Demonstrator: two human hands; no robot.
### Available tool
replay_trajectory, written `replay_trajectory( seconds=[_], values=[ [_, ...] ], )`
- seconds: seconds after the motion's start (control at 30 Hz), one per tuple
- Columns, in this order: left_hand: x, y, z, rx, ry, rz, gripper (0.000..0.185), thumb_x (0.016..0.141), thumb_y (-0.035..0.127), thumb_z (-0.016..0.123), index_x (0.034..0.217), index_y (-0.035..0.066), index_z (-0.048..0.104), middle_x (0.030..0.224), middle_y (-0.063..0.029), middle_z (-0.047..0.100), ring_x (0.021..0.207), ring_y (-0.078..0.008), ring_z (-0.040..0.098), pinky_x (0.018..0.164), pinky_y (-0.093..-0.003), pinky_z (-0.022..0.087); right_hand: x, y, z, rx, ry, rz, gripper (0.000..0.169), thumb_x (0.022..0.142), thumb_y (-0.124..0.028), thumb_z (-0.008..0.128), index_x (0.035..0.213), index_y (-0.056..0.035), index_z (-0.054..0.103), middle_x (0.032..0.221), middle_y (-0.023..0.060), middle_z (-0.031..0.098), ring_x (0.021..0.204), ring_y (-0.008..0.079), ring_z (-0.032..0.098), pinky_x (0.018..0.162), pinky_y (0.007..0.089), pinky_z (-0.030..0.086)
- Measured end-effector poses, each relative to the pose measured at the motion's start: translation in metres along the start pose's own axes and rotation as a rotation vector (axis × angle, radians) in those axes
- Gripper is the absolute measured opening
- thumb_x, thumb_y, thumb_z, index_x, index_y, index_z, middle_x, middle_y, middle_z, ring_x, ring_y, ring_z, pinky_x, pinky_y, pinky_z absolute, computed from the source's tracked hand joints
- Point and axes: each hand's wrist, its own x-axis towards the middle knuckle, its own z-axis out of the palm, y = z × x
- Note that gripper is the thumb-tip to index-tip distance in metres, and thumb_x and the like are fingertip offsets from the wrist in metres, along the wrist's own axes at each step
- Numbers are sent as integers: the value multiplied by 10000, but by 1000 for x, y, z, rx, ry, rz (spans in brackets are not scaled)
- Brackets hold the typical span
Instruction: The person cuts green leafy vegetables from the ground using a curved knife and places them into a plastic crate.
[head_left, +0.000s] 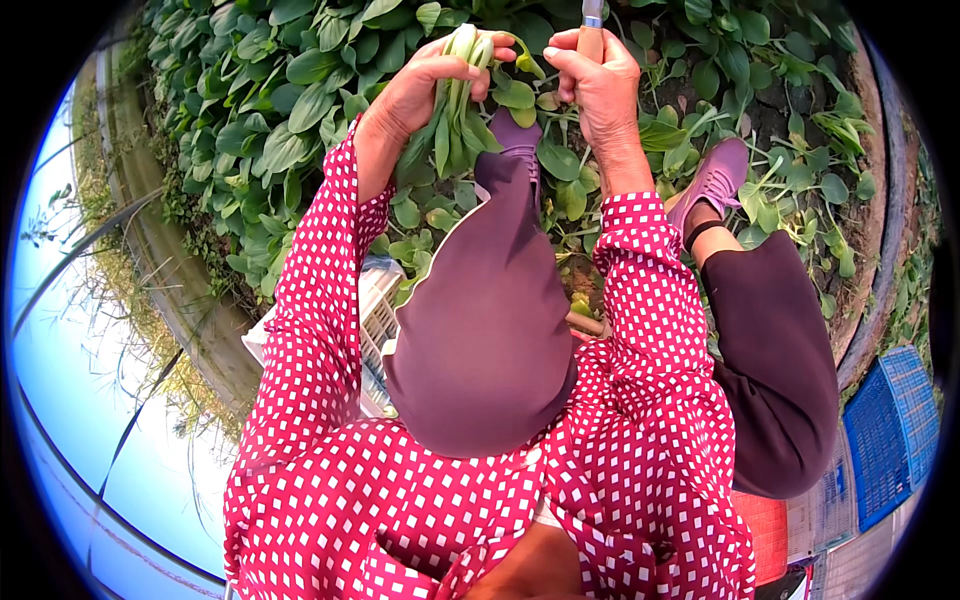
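My left hand (409, 94) grips a bunch of leafy greens (459, 112) with pale stems, their cut ends up and the leaves hanging down. One yellowing leaf (529, 64) dangles from the bunch towards my right hand. In my right hand (611, 97) is a knife by its wooden handle (591, 45). A metal collar shows above the handle, and the blade runs out of the picture at the top. The two hands are apart, just above a bed of growing greens (300, 112).
My purple shoes (716, 176) stand among low plants (787, 180). A white plastic crate (381, 296) is partly hidden behind my left arm. Blue (877, 442) and red crates (761, 529) lie at lower right. A dark pipe-like edge (889, 187) borders the bed on the right.
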Motion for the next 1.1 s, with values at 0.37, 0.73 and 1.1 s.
replay_trajectory(
  seconds=[0.37, 0.73, 1.1],
  values=[
    [5, 49, -28, -52, 63, 96, 535, 772, 78, 683, 1275, -9, 523, 1175, -133, 667, 748, -158, 587, 669, -280, 475, 61, 7, 50, 17, -325, 15, 193, 767, -20, 692, 943, -12, 616, 762, 14, 627, 517, 70, 520, 448, 221, 389],
    [-3, 49, -26, -415, -142, -104, 483, 806, 85, 661, 1261, -25, 542, 1137, -136, 627, 657, -141, 499, 610, -293, 434, 57, -44, 30, -327, -9, -353, 90, 746, -40, 686, 796, -23, 613, 679, 9, 587, 585, 92, 533, 535, 264, 429],
    [-27, 58, -3, -644, -151, 69, 516, 807, 80, 618, 1304, -20, 520, 1179, -126, 603, 658, -119, 514, 644, -288, 442, -5, -31, 22, -71, -543, 307, 373, 822, -82, 666, 1178, 12, 606, 881, 20, 632, 562, 37, 535, 443, 192, 370]
  ],
)
